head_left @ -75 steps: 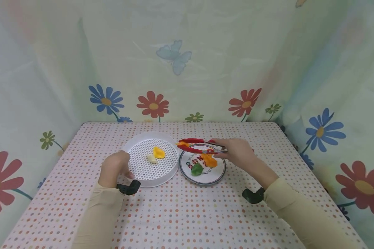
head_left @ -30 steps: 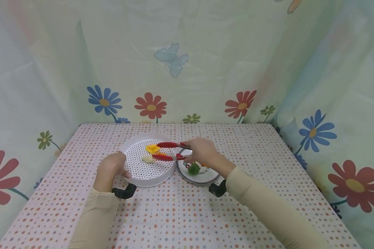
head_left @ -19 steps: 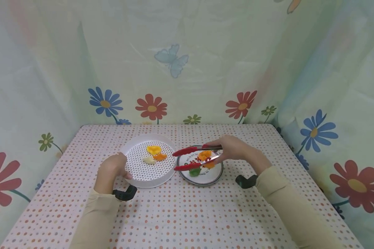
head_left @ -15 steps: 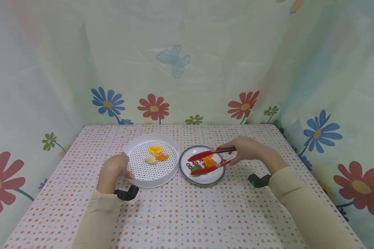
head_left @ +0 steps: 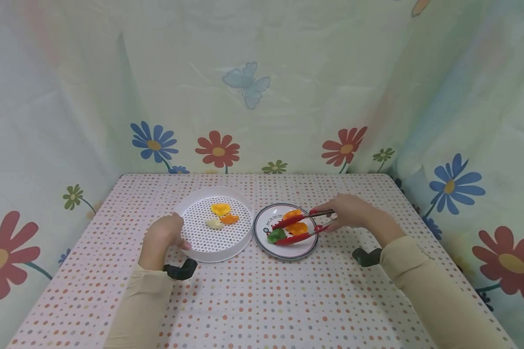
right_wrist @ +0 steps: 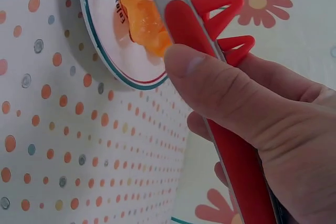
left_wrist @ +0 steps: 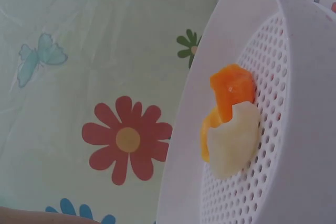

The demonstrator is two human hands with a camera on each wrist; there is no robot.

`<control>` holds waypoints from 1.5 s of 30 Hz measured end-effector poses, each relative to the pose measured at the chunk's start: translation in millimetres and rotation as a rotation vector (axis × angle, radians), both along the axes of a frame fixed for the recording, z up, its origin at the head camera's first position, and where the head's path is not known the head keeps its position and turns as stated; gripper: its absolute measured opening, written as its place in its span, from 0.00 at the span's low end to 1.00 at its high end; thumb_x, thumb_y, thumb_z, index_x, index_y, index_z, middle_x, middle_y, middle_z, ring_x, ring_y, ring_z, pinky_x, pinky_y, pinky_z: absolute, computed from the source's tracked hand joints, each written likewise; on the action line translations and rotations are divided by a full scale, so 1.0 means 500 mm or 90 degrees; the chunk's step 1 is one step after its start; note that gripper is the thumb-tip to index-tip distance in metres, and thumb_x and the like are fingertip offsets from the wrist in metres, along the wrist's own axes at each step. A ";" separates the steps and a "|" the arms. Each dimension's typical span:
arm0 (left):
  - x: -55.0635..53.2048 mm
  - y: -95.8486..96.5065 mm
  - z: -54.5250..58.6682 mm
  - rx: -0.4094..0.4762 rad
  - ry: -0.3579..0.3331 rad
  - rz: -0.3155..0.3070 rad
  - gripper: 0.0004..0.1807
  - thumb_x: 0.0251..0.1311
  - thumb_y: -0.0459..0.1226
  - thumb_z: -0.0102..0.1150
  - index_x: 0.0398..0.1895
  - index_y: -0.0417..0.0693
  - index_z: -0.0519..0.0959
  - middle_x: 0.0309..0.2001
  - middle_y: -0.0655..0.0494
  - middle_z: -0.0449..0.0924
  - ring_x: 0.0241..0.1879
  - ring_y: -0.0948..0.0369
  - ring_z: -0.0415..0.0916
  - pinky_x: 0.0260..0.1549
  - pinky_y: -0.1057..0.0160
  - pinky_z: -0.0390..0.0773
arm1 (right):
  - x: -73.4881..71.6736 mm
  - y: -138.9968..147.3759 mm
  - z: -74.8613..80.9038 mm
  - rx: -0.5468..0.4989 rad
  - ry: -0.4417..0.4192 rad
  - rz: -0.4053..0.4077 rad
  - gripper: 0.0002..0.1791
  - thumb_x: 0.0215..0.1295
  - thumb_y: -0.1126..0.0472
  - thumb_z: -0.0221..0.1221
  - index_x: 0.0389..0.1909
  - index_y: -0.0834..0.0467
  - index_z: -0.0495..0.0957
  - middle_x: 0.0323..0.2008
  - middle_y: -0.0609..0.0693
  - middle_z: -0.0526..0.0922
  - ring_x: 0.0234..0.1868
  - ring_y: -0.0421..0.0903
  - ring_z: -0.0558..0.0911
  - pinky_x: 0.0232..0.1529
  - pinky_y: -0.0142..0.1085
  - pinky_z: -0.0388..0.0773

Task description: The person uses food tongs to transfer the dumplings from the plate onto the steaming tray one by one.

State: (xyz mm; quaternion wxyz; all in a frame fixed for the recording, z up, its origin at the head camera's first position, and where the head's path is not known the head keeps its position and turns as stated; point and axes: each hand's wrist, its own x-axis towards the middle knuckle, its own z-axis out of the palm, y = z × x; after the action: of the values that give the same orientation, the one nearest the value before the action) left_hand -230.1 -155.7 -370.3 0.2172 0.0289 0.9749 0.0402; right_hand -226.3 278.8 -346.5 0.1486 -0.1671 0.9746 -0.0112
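Observation:
My left hand (head_left: 163, 237) grips the near-left rim of a white round tray (head_left: 220, 258) with a perforated bottom. Inside lie a yellow piece (head_left: 220, 209), an orange piece (left_wrist: 231, 88) and a pale piece (left_wrist: 236, 142), apparently cut bell pepper. My right hand (head_left: 347, 212) holds red-tipped tongs (right_wrist: 194, 40), thumb on one arm and fingers round the other. The tongs are spread low over the printed plate (head_left: 284, 255). Their near tip lies at a green piece (head_left: 276, 236); the far arm crosses orange pieces (head_left: 298, 228). In the left wrist view the left hand is mostly out of sight.
The plate stands just right of the tray, the rims almost touching. Both are on a table with a dotted cloth (head_left: 244, 305). A flowered curtain (head_left: 262, 97) hangs behind and at both sides. Black mounts (head_left: 181, 269) sit at the wrists.
My right hand carried an orange piece in the tongs to the tray and let it go there. The tongs then came back right, spread, over the plate. My left hand stayed at the tray.

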 end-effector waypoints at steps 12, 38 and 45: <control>-0.001 0.002 0.007 -0.003 -0.004 0.011 0.58 0.40 0.47 0.74 0.67 0.23 0.53 0.59 0.28 0.69 0.58 0.36 0.69 0.55 0.40 0.73 | 0.003 0.005 -0.007 -0.005 0.029 0.010 0.37 0.44 0.45 0.73 0.60 0.43 0.75 0.43 0.51 0.85 0.36 0.44 0.76 0.35 0.40 0.79; -0.062 -0.094 -0.090 0.286 -0.006 -0.080 0.77 0.37 0.64 0.70 0.73 0.36 0.25 0.74 0.34 0.26 0.74 0.38 0.34 0.70 0.40 0.45 | 0.027 -0.081 -0.025 -0.043 0.149 -0.029 0.42 0.45 0.39 0.69 0.65 0.45 0.70 0.31 0.50 0.86 0.27 0.45 0.73 0.24 0.31 0.64; -0.056 -0.104 -0.096 0.312 -0.017 -0.061 0.77 0.38 0.62 0.71 0.72 0.38 0.23 0.75 0.35 0.25 0.74 0.39 0.33 0.71 0.40 0.44 | 0.006 -0.154 -0.010 -0.020 0.110 -0.024 0.41 0.49 0.37 0.66 0.66 0.43 0.68 0.26 0.47 0.82 0.25 0.45 0.71 0.20 0.30 0.61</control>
State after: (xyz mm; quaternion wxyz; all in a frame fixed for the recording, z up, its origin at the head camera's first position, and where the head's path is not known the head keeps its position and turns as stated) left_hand -258.0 -207.9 -418.5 0.2186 0.1264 0.9305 0.2654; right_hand -223.0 202.0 -351.7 0.0613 -0.1515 0.9864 -0.0147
